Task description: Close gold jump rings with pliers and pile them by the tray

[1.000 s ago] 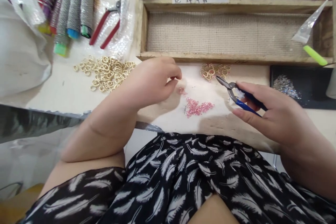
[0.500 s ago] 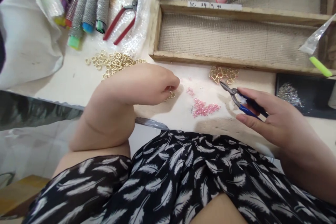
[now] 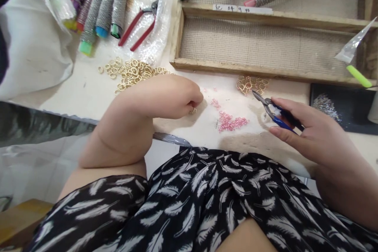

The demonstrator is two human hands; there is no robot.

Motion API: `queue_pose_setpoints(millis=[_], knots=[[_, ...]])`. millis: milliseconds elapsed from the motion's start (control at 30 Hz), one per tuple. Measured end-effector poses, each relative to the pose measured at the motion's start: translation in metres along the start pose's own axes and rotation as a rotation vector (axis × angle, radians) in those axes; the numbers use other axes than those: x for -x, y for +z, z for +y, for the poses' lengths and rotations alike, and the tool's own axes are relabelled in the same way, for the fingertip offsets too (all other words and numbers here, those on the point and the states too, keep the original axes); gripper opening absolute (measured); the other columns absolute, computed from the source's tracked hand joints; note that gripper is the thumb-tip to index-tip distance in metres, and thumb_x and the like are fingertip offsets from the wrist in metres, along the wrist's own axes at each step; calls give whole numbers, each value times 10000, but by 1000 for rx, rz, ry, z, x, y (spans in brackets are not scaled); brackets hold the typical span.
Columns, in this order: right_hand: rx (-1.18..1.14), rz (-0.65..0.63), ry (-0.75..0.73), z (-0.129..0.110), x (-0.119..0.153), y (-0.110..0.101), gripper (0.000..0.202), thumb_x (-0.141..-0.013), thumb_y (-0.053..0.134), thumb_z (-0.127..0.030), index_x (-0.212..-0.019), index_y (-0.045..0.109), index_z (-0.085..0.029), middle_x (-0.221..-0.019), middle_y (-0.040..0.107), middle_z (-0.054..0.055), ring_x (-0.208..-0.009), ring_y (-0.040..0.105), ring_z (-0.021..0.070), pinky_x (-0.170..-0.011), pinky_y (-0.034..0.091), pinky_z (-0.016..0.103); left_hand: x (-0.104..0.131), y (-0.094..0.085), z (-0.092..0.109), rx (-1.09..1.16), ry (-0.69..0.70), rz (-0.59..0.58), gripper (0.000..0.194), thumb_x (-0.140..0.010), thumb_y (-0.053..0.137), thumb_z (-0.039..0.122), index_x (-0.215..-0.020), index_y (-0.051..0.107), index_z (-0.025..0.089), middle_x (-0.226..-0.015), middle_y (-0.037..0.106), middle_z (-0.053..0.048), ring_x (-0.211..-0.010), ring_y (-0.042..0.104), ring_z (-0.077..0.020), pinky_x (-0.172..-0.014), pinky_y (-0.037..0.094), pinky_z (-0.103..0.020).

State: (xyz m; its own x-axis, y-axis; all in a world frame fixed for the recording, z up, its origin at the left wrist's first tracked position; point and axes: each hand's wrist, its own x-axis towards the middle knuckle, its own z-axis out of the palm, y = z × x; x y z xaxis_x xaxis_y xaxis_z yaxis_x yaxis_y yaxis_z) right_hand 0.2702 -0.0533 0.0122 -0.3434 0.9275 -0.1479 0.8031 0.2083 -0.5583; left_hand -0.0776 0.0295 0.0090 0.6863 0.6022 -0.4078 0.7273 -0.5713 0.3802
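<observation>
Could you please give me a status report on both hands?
Right grip holding blue-handled grey metal pliers. Left grip curled, round gold rings alongside, hold unclear. Shiny pink beads lying between them. Brown wooden mesh-bottomed tray beyond, apparently not obstructing.

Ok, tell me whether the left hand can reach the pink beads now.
Probably yes: the left hand is close beside the pink beads, with nothing standing between them. The small gold rings at its fingertips may occupy it; the blue-handled pliers sit beyond, in the right hand.
</observation>
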Motion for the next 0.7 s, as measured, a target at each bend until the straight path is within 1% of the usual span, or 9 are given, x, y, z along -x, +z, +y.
queue_pose_setpoints(millis=[67, 100, 200, 300, 400, 533, 633, 700], knots=[[-6, 1, -2, 1, 0, 0, 546, -977, 692, -514, -1476, 692, -294, -1133, 825, 113, -913, 798, 368, -785, 677, 530, -2, -5, 1, 11, -19, -90, 186, -813, 583, 148, -686, 681, 242, -737, 714, -2, -671, 610, -194, -653, 422, -313], [-8, 2, -7, 2, 1, 0, 540, -979, 689, -510, -1476, 690, -298, -1126, 823, 111, -903, 795, 364, -783, 675, 531, -3, -8, 2, 23, -15, -111, 183, -818, 585, 151, -698, 689, 241, -753, 719, -4, -685, 614, -195, -655, 423, -312], [-7, -5, -34, 3, 1, 2, 527, -984, 685, -496, -1472, 687, -296, -1060, 815, 100, -844, 786, 338, -725, 665, 487, -6, -13, 1, 65, 10, -85, 179, -815, 601, 155, -676, 682, 234, -742, 708, -5, -678, 610, -186, -643, 422, -304], [-5, -19, -55, 3, 1, 3, 508, -986, 687, -477, -1460, 690, -294, -1009, 805, 86, -810, 779, 317, -680, 651, 444, -7, -13, -1, 100, 34, -59, 182, -811, 607, 154, -674, 697, 233, -736, 707, -6, -682, 620, -182, -648, 432, -298], [-14, -34, -61, 2, 2, 3, 506, -993, 682, -466, -1470, 681, -298, -1031, 806, 88, -830, 781, 322, -677, 649, 443, -7, -12, -4, 136, 42, -12, 178, -810, 600, 165, -719, 733, 240, -764, 725, -14, -702, 636, -182, -663, 448, -300], [18, -52, -62, 6, 2, 4, 523, -1005, 674, -493, -1488, 660, -292, -1046, 808, 86, -857, 787, 318, -691, 657, 439, -8, -11, -2, 180, 70, 93, 176, -814, 570, 203, -735, 724, 232, -803, 747, -37, -705, 650, -181, -653, 464, -305], [49, -58, -88, 10, 3, 5, 560, -1001, 692, -495, -1529, 623, -322, -1094, 816, 77, -906, 791, 317, -740, 666, 447, -8, -9, 2, 214, 70, 186, 176, -842, 554, 241, -756, 707, 225, -831, 757, -48, -747, 679, -185, -677, 496, -302], [45, -38, -98, 12, 3, 5, 553, -1004, 688, -489, -1532, 618, -341, -1103, 815, 72, -915, 789, 321, -749, 665, 454, -8, -7, 3, 249, 66, 234, 157, -848, 559, 248, -771, 694, 226, -832, 757, -47, -759, 687, -181, -688, 510, -296]])
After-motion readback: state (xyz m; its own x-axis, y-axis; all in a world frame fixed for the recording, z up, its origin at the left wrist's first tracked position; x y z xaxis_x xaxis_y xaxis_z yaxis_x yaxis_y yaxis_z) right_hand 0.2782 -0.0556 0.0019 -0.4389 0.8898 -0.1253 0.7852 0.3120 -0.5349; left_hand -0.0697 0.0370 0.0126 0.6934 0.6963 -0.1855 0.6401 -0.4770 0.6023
